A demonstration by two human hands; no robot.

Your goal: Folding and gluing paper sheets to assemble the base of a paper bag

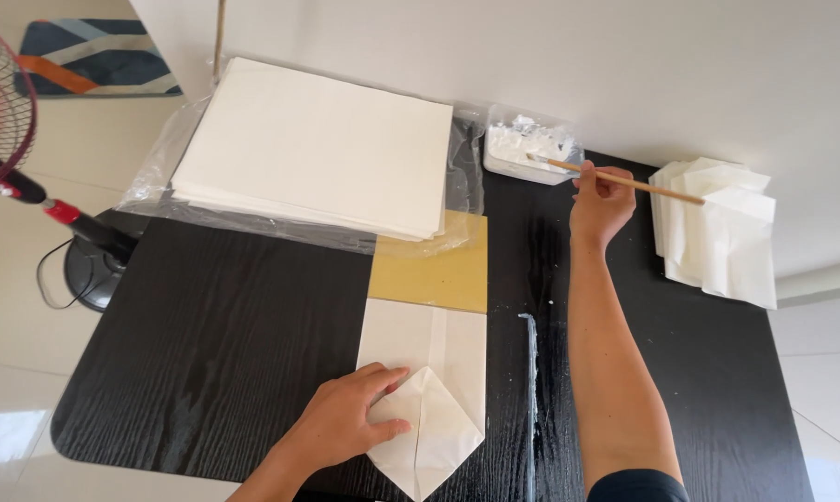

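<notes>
We note a black wood-grain table [224, 353] as our landmark. At its far left edge lies a stack of white sheets [313, 144] on clear plastic wrap [159, 177]. At its far right corner sits a pile of folded white bags [722, 228]. Off its left side stand a red fan [1, 102] and a patterned rug [94, 56].

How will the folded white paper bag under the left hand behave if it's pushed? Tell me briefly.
The folded paper bag looks thin and creased flat, so it is probably light and floppy. On the smooth black table it would likely slide easily; the left hand presses it flat. Its pointed flap may spring up if released.
</notes>
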